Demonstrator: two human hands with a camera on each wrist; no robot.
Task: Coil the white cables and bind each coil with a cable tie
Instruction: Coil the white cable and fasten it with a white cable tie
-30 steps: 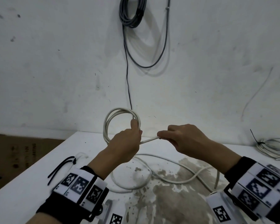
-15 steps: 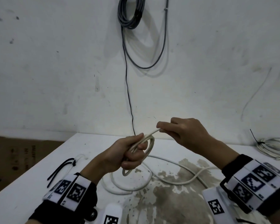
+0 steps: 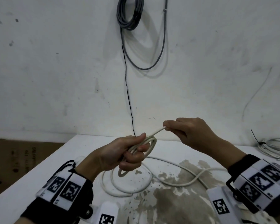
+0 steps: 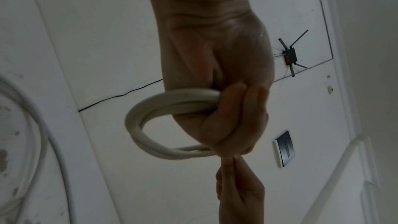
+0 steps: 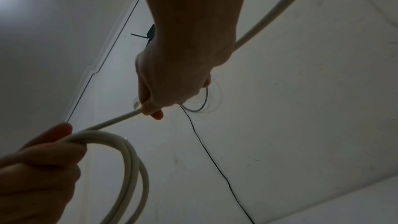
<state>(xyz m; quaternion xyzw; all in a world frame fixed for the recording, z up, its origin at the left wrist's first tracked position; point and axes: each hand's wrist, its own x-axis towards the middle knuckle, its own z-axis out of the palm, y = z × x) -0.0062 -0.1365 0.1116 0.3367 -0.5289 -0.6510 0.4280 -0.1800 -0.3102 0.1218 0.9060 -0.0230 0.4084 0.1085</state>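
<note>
White round cable (image 3: 149, 143) is coiled in small loops above the white table (image 3: 31, 180), where black cable ties (image 3: 66, 164) lie at far left. Our left hand (image 3: 120, 155) has its fingers curled tightly around this coil. From it one strand goes to our right hand (image 3: 187, 135), whose thumb and fingers pinch it. Another bound white coil (image 3: 275, 147) rests far right.
</note>
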